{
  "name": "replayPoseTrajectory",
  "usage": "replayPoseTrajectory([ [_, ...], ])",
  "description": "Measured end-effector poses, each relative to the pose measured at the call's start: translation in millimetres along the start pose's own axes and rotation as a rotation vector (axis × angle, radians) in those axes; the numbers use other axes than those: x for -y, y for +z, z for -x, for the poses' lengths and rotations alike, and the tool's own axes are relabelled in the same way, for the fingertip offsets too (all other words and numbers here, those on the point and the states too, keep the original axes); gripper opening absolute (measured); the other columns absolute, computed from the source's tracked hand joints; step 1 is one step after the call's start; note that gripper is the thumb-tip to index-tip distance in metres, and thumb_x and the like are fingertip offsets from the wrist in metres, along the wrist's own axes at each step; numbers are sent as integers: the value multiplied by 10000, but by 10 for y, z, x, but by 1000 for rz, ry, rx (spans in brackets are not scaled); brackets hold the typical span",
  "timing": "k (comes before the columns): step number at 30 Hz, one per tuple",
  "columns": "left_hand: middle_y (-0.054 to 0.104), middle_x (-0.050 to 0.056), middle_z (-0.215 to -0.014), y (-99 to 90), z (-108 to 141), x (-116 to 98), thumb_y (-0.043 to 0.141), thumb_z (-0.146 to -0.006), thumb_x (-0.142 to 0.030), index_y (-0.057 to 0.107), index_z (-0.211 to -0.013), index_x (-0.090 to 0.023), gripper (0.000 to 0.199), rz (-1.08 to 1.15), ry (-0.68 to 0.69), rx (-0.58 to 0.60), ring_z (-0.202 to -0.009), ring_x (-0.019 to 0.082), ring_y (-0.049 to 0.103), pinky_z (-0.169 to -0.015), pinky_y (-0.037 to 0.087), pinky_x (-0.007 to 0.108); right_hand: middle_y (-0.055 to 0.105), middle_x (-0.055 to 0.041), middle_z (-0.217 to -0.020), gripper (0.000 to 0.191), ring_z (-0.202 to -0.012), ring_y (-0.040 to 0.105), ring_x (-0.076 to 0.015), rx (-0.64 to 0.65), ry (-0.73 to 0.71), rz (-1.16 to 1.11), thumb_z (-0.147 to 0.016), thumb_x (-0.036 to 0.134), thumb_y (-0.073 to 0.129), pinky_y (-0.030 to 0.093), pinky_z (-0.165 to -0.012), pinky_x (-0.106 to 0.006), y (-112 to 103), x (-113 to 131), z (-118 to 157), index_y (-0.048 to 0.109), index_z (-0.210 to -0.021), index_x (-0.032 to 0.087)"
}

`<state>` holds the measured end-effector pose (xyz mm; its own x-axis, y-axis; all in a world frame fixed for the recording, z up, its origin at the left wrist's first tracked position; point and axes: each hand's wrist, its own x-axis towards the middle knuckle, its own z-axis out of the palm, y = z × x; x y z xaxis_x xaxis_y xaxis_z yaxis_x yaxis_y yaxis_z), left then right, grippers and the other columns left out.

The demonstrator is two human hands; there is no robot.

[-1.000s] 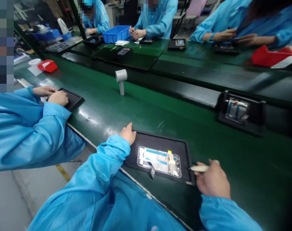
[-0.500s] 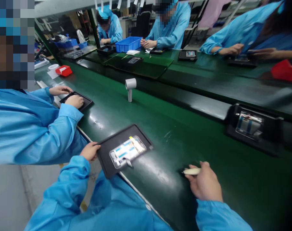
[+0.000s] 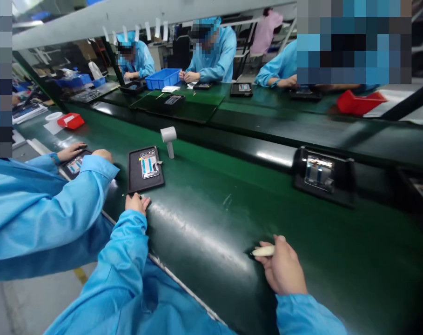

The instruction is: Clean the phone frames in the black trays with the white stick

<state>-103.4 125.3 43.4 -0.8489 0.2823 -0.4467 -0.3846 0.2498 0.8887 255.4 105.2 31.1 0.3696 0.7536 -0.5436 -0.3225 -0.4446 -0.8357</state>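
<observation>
With the right hand (image 3: 287,267) closed round a pale tool (image 3: 265,251), too hard a push from the half-curled left hand (image 3: 137,204), its hold unclear, could drive the benchtop tray (image 3: 136,177) into the white stand (image 3: 168,134).

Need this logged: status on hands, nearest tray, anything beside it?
Left hand at black tray's near edge. Right hand holding cream tool. Phone-like assembly in tray. Grey stand by far right corner.

Device (image 3: 149,165) in tray (image 3: 137,183) (second tray (image 3: 343,184) farther right)
</observation>
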Motion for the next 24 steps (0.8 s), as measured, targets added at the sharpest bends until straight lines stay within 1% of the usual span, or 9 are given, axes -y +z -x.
replayPoseTrajectory([
  [3, 564, 68, -979, -60, 168, 61, 388, -840, -190, 337, -1267, -198, 431, -177, 169, 93, -866, 137, 587, -758, 492, 286, 560, 45, -586, 374, -452, 545, -119, -3, 13, 6, -706, 478, 558, 454, -355, -210, 19, -2, 2, 433, -911, 191],
  [6, 575, 87, -1033, -132, 428, 247, 479, -772, -208, 527, -1116, -150, 352, -387, 329, 190, -1045, 196, 510, -944, 374, 326, 559, 49, -582, 374, -441, 534, -115, 1, 52, 45, -708, 476, 555, 438, -347, -204, 59, 44, 5, 434, -920, 192],
  [9, 599, 115, -1034, -104, 737, 500, 422, -794, -260, 615, -991, -130, 305, -895, 739, 368, -1079, 245, 474, -1030, 223, 412, 543, 55, -552, 372, -474, 542, -119, 7, 79, 69, -707, 447, 563, 462, -408, -214, 92, 167, -59, 445, -945, 186],
  [11, 603, 125, -1041, -28, 924, 647, 371, -821, -307, 624, -999, -138, 352, -1198, 1017, 461, -1063, 271, 475, -1017, 208, 454, 529, 57, -546, 388, -518, 554, -125, -5, 25, 80, -709, 432, 560, 486, -480, -235, 82, 298, -179, 450, -979, 175],
  [13, 592, 121, -1072, 75, 1062, 740, 361, -828, -335, 620, -1027, -158, 372, -1345, 1182, 470, -1061, 291, 465, -994, 227, 461, 551, 34, -612, 418, -576, 568, -137, -40, -77, 165, -726, 438, 531, 500, -546, -266, 36, 468, -358, 455, -1034, 166],
  [16, 589, 116, -1076, 219, 1157, 776, 361, -823, -361, 616, -1045, -173, 387, -1444, 1293, 399, -1027, 303, 471, -967, 250, 455, 602, -56, -851, 400, -789, 586, -185, -143, -232, 598, -775, 400, 464, 480, -722, -333, -70, 759, -679, 498, -1091, 158],
  [20, 584, 132, -1068, 291, 1164, 743, 348, -812, -378, 622, -1031, -159, 414, -1520, 1306, 321, -1026, 300, 465, -953, 264, 442, 515, -169, -1141, 400, -1090, 442, -295, -363, -332, 1211, -817, 277, 398, 330, -909, -448, -189, 1094, -1099, 504, -1171, 123],
  [22, 580, 138, -1071, 277, 1166, 735, 341, -808, -379, 624, -1023, -156, 420, -1547, 1302, 311, -1037, 299, 461, -955, 262, 443, 438, -189, -1226, 475, -1135, 374, -352, -486, -292, 1274, -809, 322, 425, 311, -895, -505, -247, 1219, -1295, 437, -1248, 143],
  [24, 577, 140, -1075, 254, 1176, 737, 341, -803, -381, 626, -1019, -156, 422, -1565, 1299, 315, -1051, 304, 454, -961, 257, 447, 372, -188, -1279, 562, -1164, 302, -399, -520, -216, 1183, -768, 378, 495, 263, -894, -566, -306, 1318, -1474, 391, -1286, 184],
])
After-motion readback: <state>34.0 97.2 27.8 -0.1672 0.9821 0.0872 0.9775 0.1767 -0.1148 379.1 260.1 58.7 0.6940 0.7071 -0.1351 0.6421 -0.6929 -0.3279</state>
